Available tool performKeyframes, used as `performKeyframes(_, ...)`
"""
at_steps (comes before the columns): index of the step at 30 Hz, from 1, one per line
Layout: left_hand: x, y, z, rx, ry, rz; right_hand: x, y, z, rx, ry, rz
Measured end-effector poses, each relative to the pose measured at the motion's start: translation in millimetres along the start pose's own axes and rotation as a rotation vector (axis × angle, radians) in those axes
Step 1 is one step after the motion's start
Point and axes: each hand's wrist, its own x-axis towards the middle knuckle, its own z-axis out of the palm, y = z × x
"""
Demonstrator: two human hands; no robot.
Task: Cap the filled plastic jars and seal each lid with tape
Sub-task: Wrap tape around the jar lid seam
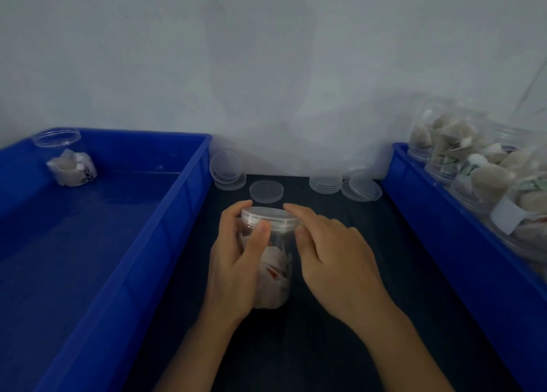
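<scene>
The left hand (236, 261) wraps the filled jar (273, 276) standing on the dark table (340, 332) between two blue bins (165, 243) — thumb near the rim. The right hand (334, 252) pinches the lid (270, 218) — fingers curled round its edge.

Jar (266, 243) and lid (270, 217): clear, smooth plastic, faintly glossy. Two bins (165, 223) at the counter's (370, 273) left and right edges: glossy blue plastic. Counter: dark, matt.
</scene>
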Motion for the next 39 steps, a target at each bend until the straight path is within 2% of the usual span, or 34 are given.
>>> performKeyframes(4, -2, -3, 1, -0.033, -0.030, -0.069, 0, 6, -5, 0.107, -0.080, 0.037)
performKeyframes(7, 1, 0, 1, 0.085, -0.056, -0.121, 0, 11, -7, 0.144, -0.073, 0.081)
performKeyframes(11, -5, 10, 13, 0.303, 0.110, -0.101, -3, 7, -5, 0.159, -0.020, 0.086)
performKeyframes(16, -10, 17, 25, 0.337, 0.127, -0.075, -4, 10, 0, 0.206, -0.021, 0.049)
performKeyframes(19, -3, 19, 18, 0.311, 0.130, -0.036, -7, 14, -3, 0.297, -0.095, 0.030)
performKeyframes(23, 1, 19, 7, 0.277, 0.102, -0.046, -3, 27, -11, 0.198, -0.082, 0.022)
performKeyframes(27, 6, 15, 4, 0.282, 0.095, -0.083, -1, 37, -8, 0.216, -0.066, 0.041)
performKeyframes(32, 10, 10, 1, 0.221, 0.085, -0.163, 0, 34, -3, 0.241, -0.096, 0.047)
performKeyframes(36, 10, 10, 1, 0.119, 0.065, -0.297, 0, 24, -3, 0.254, -0.136, 0.070)
performKeyframes(39, 3, 16, 6, 0.238, 0.147, -0.225, -1, 19, -3, 0.280, -0.096, 0.095)
